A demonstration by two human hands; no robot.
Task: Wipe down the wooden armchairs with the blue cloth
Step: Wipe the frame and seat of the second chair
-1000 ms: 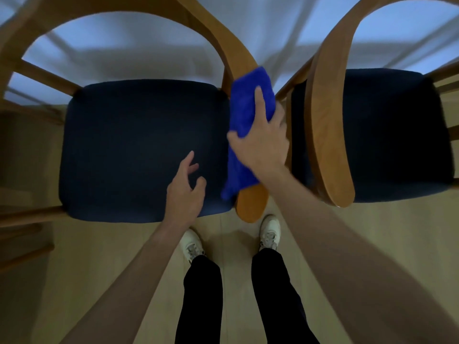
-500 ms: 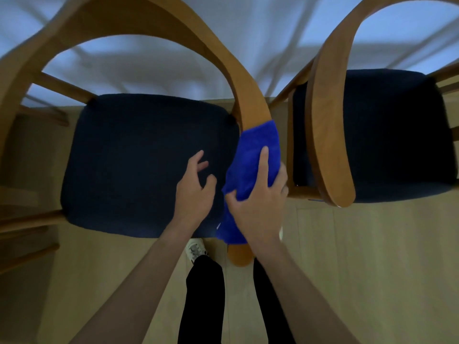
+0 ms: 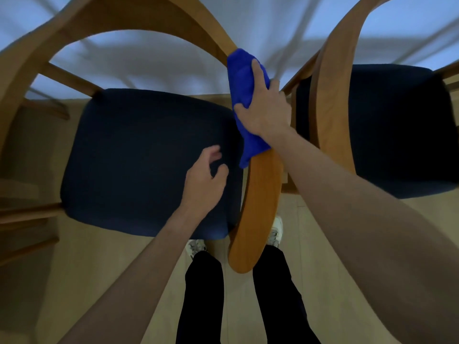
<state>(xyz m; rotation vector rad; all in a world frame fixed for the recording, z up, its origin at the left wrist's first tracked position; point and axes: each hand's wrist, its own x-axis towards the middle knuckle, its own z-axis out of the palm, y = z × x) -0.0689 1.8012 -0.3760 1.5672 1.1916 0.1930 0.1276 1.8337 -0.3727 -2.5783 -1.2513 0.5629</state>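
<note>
Two wooden armchairs with dark blue seat cushions stand side by side below me. The left armchair [image 3: 258, 209] has its right armrest running toward my feet. My right hand [image 3: 263, 108] grips the blue cloth [image 3: 242, 80] wrapped over that armrest, far up near where it curves into the back. The cloth's lower end hangs beside the seat. My left hand [image 3: 205, 181] hovers over the left seat cushion [image 3: 139, 157] with fingers loosely curled, holding nothing. The right armchair [image 3: 332, 100] stands just beyond my right forearm.
A white wall with shadows rises behind both chairs. The floor is light wood. My legs in black trousers and white shoes [image 3: 274, 234] stand between the chairs' front edges. A narrow gap separates the two chairs' armrests.
My right hand slid the cloth from the front part of the armrest up toward the chair back. The left hand stayed over the seat. The camera view shifted slightly.
</note>
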